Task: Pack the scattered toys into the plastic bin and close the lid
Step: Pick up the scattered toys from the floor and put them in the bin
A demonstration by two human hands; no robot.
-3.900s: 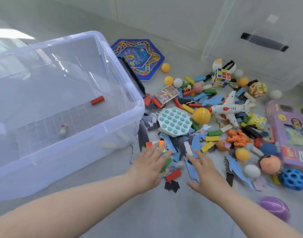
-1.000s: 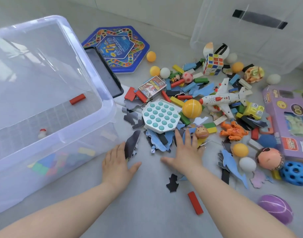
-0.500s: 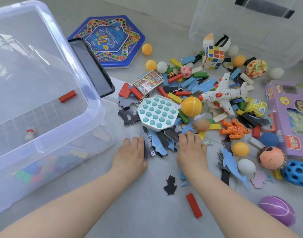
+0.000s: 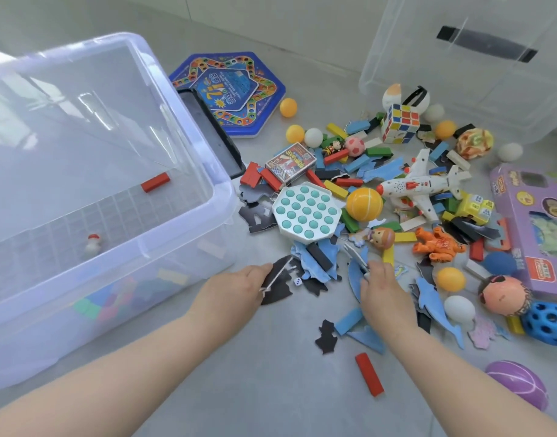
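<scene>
Clear plastic forms the bin, which stands open at the left on the grey floor with a red block and a small figure inside. Toys lie scattered to its right, among them a pop-it, a yellow ball and a plane. The left hand, near the bin's front corner, pinches a dark piece by its edge. The right hand curls its fingers round a blue piece at the pile's near edge. A loose block lies between the forearms.
</scene>
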